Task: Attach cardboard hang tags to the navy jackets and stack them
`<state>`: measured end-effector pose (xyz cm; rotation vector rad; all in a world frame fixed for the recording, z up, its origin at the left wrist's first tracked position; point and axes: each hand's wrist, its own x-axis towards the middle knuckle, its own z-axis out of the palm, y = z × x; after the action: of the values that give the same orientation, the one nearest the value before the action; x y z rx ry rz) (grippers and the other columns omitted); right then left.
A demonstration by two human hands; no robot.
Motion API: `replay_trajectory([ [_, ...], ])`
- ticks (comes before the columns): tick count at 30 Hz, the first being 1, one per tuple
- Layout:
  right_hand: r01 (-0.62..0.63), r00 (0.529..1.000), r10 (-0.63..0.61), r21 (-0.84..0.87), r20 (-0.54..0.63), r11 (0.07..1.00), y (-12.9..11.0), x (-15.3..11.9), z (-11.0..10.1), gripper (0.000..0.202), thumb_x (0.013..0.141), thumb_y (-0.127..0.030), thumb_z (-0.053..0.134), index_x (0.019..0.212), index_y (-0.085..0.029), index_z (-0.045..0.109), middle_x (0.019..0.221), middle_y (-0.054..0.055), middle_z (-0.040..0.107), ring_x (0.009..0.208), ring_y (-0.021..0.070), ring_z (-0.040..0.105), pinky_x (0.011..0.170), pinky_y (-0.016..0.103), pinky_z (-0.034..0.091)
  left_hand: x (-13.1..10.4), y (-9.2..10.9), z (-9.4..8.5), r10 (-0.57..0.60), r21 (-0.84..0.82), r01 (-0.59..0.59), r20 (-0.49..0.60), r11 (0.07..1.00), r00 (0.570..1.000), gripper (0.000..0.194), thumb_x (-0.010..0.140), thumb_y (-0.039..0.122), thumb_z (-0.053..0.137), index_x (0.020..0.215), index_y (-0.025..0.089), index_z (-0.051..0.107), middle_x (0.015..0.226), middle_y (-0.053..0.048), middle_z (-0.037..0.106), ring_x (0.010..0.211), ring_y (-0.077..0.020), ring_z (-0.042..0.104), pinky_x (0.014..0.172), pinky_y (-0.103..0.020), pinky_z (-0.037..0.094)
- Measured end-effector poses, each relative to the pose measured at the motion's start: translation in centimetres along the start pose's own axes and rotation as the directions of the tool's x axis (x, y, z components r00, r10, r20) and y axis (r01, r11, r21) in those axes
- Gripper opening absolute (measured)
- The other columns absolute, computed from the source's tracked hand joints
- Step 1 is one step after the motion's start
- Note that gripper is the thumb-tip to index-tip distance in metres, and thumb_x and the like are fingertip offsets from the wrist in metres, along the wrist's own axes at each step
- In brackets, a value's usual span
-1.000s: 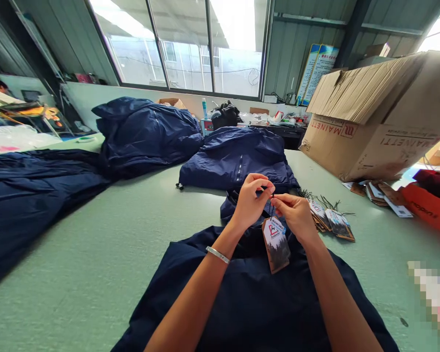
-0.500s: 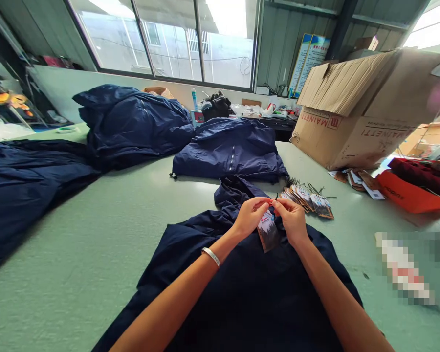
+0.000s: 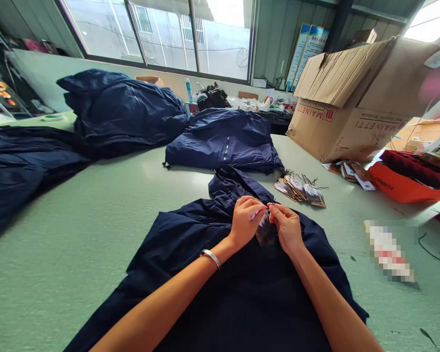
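A dark navy jacket (image 3: 220,298) lies spread on the table in front of me, its collar end pointing away. Over its upper part my left hand (image 3: 245,222) is closed, pinching at the top of a printed hang tag (image 3: 264,233). My right hand (image 3: 286,229) meets it fingertip to fingertip, closed on the tag's thin black string (image 3: 273,202). The lower half of the tag shows between the hands; its top is covered by my left fingers. Whether the string passes through the jacket cannot be made out.
A pile of hang tags (image 3: 297,188) with black strings lies past my right hand. Behind are a folded navy jacket (image 3: 223,142) and more navy garments (image 3: 121,117). A large cardboard box (image 3: 337,117) and an orange bag (image 3: 407,181) stand at right on the green table (image 3: 106,220).
My left hand has turned and closed further over the top of the tag, hiding more of it. Both hands stay together over the jacket. The view has shifted slightly.
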<state>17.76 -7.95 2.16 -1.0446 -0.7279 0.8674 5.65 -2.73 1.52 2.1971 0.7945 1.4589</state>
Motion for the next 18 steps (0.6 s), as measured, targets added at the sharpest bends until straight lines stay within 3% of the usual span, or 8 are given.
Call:
replay_trajectory([
  [9, 0.017, 0.998, -0.017, -0.007, 0.053, 1.000, 0.38, -0.13, -0.40, 0.025, 0.064, -0.039, 0.080, 0.078, -0.018, 0.076, 0.068, 0.000, 0.064, 0.056, 0.0092, 0.045, 0.056, 0.026, 0.037, -0.36, -0.07, 0.06, 0.028, 0.092, -0.031, 0.034, 0.995, 0.999, 0.013, 0.088, 0.025, 0.062, 0.083, 0.024, 0.074, 0.082, -0.003, 0.072, 0.092, -0.0209, 0.056, 0.090, -0.038, 0.040],
  [18, 0.058, 0.998, -0.057, -0.025, 0.034, 0.998, 0.89, -0.13, -0.61, 0.026, 0.066, -0.040, 0.079, 0.077, -0.017, 0.074, 0.057, -0.003, 0.055, 0.054, 0.0091, 0.043, 0.058, 0.026, 0.038, -0.55, -0.28, 0.11, 0.072, 0.188, -0.078, 0.038, 0.979, 0.997, 0.016, 0.090, 0.030, 0.061, 0.084, 0.024, 0.074, 0.089, -0.003, 0.073, 0.096, -0.0211, 0.055, 0.091, -0.038, 0.038],
])
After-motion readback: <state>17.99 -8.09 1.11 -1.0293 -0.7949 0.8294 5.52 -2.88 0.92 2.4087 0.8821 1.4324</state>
